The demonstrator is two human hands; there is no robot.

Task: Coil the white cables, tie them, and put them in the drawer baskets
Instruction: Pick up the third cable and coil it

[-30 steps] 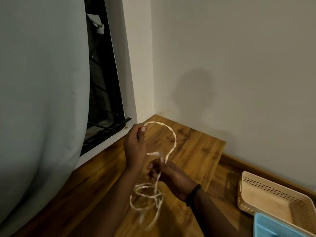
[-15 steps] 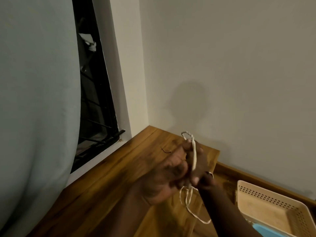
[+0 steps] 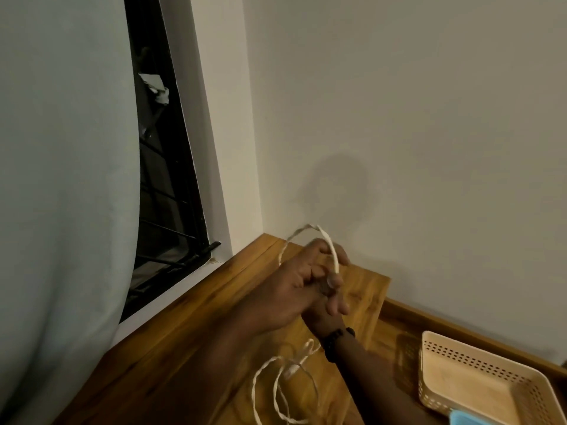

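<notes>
Two loose loops of white cable (image 3: 277, 391) dangle nearest, slack below the wrists, not yet wound. Beige basket (image 3: 478, 378) sits low right w/ a blue basket (image 3: 463, 420) corner in front, prob. handy for stowing. Further up, left hand (image 3: 288, 289) curls round the cable; right hand (image 3: 329, 305) behind it, grip can't tell. An arch rises over the fingers, likely forming a coil turn.

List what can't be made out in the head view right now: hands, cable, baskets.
- Right hand: mostly behind the left hand; its grip on the white cable is not visible.
- Cable ends: loose loops run off the bottom edge; no plug visible.
- Coil count: turns hidden between the hands.
- Beige basket: near corner cut off by the right and bottom edges.
- Blue item: only a sliver at the bottom edge; unidentifiable.
</notes>
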